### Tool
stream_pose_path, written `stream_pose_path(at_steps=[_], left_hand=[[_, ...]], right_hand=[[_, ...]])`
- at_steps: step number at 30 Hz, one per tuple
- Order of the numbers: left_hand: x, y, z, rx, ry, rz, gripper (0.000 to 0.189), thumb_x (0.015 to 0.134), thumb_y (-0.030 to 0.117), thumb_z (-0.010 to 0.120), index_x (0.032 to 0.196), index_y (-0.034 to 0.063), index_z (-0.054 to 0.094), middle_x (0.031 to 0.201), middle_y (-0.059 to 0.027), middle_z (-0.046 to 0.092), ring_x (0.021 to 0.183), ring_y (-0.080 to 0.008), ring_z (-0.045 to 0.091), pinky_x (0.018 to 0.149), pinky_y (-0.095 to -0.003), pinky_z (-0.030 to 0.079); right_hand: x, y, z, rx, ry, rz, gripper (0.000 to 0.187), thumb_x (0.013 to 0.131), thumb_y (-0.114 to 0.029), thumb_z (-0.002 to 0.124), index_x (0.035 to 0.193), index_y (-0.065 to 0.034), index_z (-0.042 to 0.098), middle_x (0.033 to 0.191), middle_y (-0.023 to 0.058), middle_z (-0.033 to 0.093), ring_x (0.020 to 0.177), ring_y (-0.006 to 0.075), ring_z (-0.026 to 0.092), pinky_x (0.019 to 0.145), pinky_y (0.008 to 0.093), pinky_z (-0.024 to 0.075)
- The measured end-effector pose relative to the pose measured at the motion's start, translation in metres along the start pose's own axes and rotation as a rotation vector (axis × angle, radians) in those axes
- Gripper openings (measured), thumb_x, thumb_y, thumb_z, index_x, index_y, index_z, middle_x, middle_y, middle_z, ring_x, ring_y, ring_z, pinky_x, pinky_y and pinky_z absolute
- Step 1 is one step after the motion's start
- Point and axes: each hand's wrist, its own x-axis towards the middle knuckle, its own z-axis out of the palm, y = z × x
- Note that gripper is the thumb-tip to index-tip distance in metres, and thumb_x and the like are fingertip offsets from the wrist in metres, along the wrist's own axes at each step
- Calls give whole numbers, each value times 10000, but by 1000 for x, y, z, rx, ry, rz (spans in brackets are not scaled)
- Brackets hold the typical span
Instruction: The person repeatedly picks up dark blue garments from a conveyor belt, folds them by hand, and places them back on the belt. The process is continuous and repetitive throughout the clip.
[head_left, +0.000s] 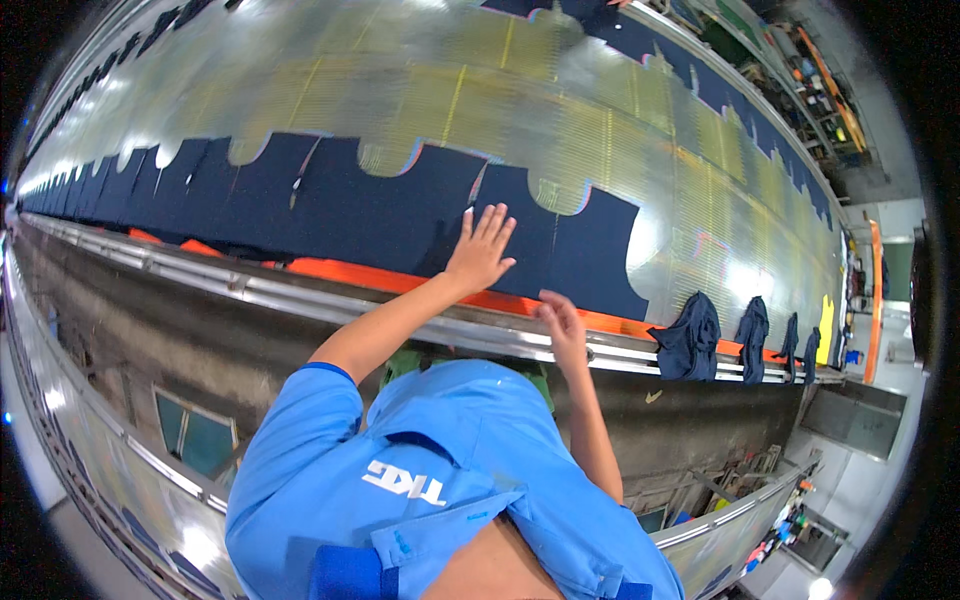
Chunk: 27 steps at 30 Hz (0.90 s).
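My left hand lies palm down with fingers spread on a row of dark navy fabric panels. The panels lie flat along the near side of a long printing table, with curved cut-outs along their far edges. Thin slits show between neighbouring panels, and a small whitish mark sits by my left fingertips. My right hand hovers around the table's front edge, fingers loosely curled, nothing visible in it. Beneath the panels' near edge runs an orange strip, beside a metal rail.
Crumpled dark fabric pieces hang over the rail to the right, with a yellow piece beyond. The tabletop is glossy and yellowish. Another row of dark panels lines its far side. Part of another person's hand shows at the top.
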Motion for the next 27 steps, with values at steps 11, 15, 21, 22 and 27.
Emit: stream_pose_path(at_steps=[11, 15, 21, 22, 27], left_hand=[[-56, 173, -3, -504, 64, 226, 651, 972, 296, 680, 1520, 52, 428, 1596, -226, 378, 1472, -429, 371, 1205, -544, 309], [-50, 246, -1, -560, -4, 379, 616, 968, 298, 681, 1487, 54, 453, 1540, -216, 436, 1374, -420, 475, 1117, -514, 415], [-75, 315, 38, -678, -248, 385, 573, 985, 301, 667, 1467, 54, 479, 1377, -201, 585, 1222, -389, 590, 1030, -455, 484], [-81, 325, 52, -702, -326, 354, 569, 991, 305, 662, 1468, 56, 480, 1353, -199, 604, 1203, -377, 606, 1018, -448, 494], [-105, 379, 123, -845, -778, 39, 537, 1009, 378, 658, 1431, 74, 525, 1213, -151, 685, 1031, -258, 689, 891, -404, 553]], right_hand=[[-154, -274, -1, 1130, -1107, -624, 1181, 916, -848, 408, 1445, 208, 412, 1417, 585, 289, 1396, 697, 232, 1056, 836, 193], [-217, -267, -40, 1336, -762, -815, 1338, 814, -868, 577, 1372, 328, 359, 1292, 638, 356, 1297, 739, 384, 1003, 866, 244], [-279, -221, -114, 1256, -588, -1080, 1231, 792, -845, 607, 1479, 159, 420, 1359, 613, 319, 1336, 789, 216, 976, 903, 136], [-285, -208, -135, 1194, -636, -1087, 1170, 829, -836, 554, 1467, 139, 452, 1389, 596, 306, 1366, 764, 192, 1000, 888, 130], [-333, -142, -225, 1043, -717, -1102, 934, 986, -784, 354, 1373, 20, 629, 1523, 496, 278, 1498, 639, 112, 1102, 832, 104]])
